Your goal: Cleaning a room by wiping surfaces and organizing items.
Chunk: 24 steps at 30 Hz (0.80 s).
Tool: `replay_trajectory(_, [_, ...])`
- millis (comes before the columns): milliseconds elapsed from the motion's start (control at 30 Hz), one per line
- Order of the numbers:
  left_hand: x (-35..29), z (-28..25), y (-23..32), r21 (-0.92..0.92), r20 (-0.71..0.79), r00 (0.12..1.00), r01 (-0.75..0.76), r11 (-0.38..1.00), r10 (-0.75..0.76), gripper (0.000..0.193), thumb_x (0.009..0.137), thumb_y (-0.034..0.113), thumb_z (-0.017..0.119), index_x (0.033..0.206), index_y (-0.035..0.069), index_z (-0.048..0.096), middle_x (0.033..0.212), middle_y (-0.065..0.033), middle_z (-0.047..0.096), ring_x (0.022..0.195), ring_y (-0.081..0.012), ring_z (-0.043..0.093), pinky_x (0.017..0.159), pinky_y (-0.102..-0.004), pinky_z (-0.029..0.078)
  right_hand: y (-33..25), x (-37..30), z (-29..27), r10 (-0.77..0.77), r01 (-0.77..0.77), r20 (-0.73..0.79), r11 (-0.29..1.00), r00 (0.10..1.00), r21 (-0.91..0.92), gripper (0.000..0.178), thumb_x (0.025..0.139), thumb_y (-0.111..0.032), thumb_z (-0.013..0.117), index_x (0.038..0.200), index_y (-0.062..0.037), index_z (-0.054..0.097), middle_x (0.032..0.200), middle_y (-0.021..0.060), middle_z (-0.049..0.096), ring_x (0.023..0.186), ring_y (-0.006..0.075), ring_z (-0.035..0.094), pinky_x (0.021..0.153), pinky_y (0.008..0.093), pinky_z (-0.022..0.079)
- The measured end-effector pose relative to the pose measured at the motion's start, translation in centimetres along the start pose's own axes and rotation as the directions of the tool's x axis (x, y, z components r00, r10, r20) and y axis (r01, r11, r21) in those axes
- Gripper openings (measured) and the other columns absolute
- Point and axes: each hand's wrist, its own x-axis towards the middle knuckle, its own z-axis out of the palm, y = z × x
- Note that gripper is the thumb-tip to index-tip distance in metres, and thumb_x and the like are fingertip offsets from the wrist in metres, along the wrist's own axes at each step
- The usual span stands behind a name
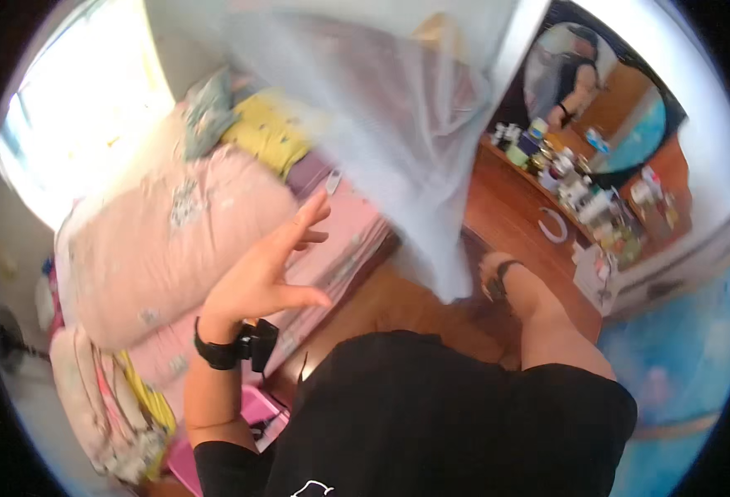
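Note:
My left hand [270, 269] is raised in front of the bed, fingers stretched out and thumb apart, with nothing in it. A black strap with a small black device [253, 344] is on that wrist. Sheer pale grey-blue netting [419, 190] hangs from above, gathered to a blurred point between my hands. Its lower tip is close to my right hand [491, 273], which is low on the right with a dark band on its wrist. The right hand's fingers are turned away and smeared, so I cannot tell whether they touch the netting.
A bed with pink bedding [174, 232] and a yellow pillow [270, 128] fills the left. At right, a wooden dresser [506, 195] bears several bottles under a round mirror [564, 74] reflecting a person. A pink bin [184, 464] stands beside the bed, near folded blankets [91, 398].

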Motion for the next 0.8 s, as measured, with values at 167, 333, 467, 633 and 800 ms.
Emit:
replay_trajectory(167, [2.0, 5.2, -3.0, -0.445, -0.341, 0.938, -0.097, 0.890, -0.068, 0.131, 0.059, 0.039, 0.086, 0.148, 0.009, -0.005, 0.148, -0.0200, 0.024, 0.120, -0.0286, 0.047, 0.098, -0.0390, 0.040, -12.4, -8.4, -14.1, 0.518, -0.005, -0.196, 0.360, 0.832, 0.933, 0.027, 0.078, -0.028, 0.064, 0.101, -0.0147, 0.066, 0.095, 0.0102, 0.068, 0.091, 0.0294, 0.065, 0.077, 0.0390, 0.050])
replay_trajectory(333, [6.6, 7.6, -8.3, -0.500, -0.465, 0.856, -0.042, 0.865, -0.227, 0.128, 0.067, 0.031, 0.084, 0.147, 0.016, -0.014, 0.150, -0.0218, 0.015, 0.127, -0.0334, 0.038, 0.096, -0.0448, 0.042, -12.9, -5.9, -10.5, 0.555, -0.066, -0.197, 0.418, 0.808, 0.906, 0.031, 0.078, -0.032, 0.065, 0.105, -0.0164, 0.062, 0.100, 0.0102, 0.066, 0.095, 0.0313, 0.063, 0.079, 0.0406, 0.049])
replay_trajectory(467, [8.2, 7.0, -9.6, -0.643, -0.496, 0.717, 0.076, 0.762, -0.490, 0.110, 0.078, 0.014, 0.075, 0.148, 0.017, -0.011, 0.146, -0.0231, 0.022, 0.123, -0.0311, 0.041, 0.097, -0.0414, 0.042, -9.0, -7.6, -9.9, 0.672, -0.145, -0.056, 0.240, 0.739, 0.960, 0.030, 0.078, -0.029, 0.064, 0.105, -0.0160, 0.062, 0.104, 0.0118, 0.065, 0.098, 0.0307, 0.062, 0.079, 0.0410, 0.049])
replay_trajectory(633, [9.5, 5.2, -12.4, -0.648, -0.551, 0.596, 0.135, 0.749, -0.584, 0.102, 0.083, 0.011, 0.070, 0.149, 0.017, -0.007, 0.145, -0.0230, 0.026, 0.123, -0.0295, 0.039, 0.097, -0.0386, 0.041, -2.6, -7.0, -9.2, 0.870, -0.010, -0.472, 0.478, 0.142, 0.878, 0.035, 0.077, -0.020, 0.064, 0.111, -0.0107, 0.058, 0.107, 0.0135, 0.059, 0.099, 0.0324, 0.055, 0.082, 0.0423, 0.046])
replay_trajectory(800, [16.0, 4.5, -13.9, -0.611, -0.642, 0.513, 0.106, 0.785, -0.569, 0.102, 0.082, 0.018, 0.071, 0.149, 0.013, -0.005, 0.145, -0.0220, 0.027, 0.123, -0.0289, 0.041, 0.099, -0.0376, 0.039, -1.0, -2.1, -5.9, 0.758, -0.095, -0.558, 0.617, 0.337, 0.781, 0.035, 0.084, -0.016, 0.053, 0.118, -0.0198, 0.059, 0.131, 0.0162, 0.042, 0.115, 0.0404, 0.042, 0.092, 0.0504, 0.039])
